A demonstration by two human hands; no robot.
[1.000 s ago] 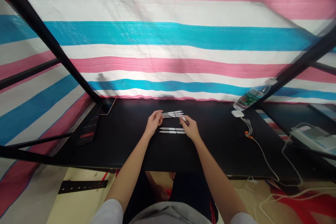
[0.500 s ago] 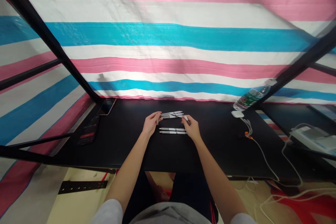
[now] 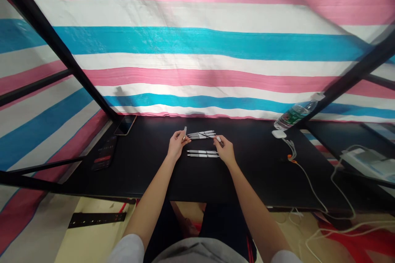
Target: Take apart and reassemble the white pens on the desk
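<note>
My left hand (image 3: 177, 144) is closed in a pinch on a short, pale pen barrel piece (image 3: 185, 129) that points upward from the fingertips. Across from it, my right hand (image 3: 226, 148) grips the white-and-dark end of a pen, and a thin dark refill (image 3: 206, 135) sticks out leftward from it. Between the hands, several white-and-grey pens (image 3: 200, 133) lie side by side on the black table (image 3: 148, 172), partly under the refill. Closer to me, a pair of similar pens (image 3: 202, 155) lies parallel, their right ends beside my right hand.
Two phones lie at the left, a dark one (image 3: 105, 154) and one near the back (image 3: 126, 125). A water bottle (image 3: 298, 113) leans at the back right, by a white charger (image 3: 279, 134) with cables. Black frame bars and a striped sheet (image 3: 197, 43) enclose the table.
My left hand has turned, so the pale barrel piece now points up above the fingertips instead of down beside them. My right hand has stayed in place with the refill.
</note>
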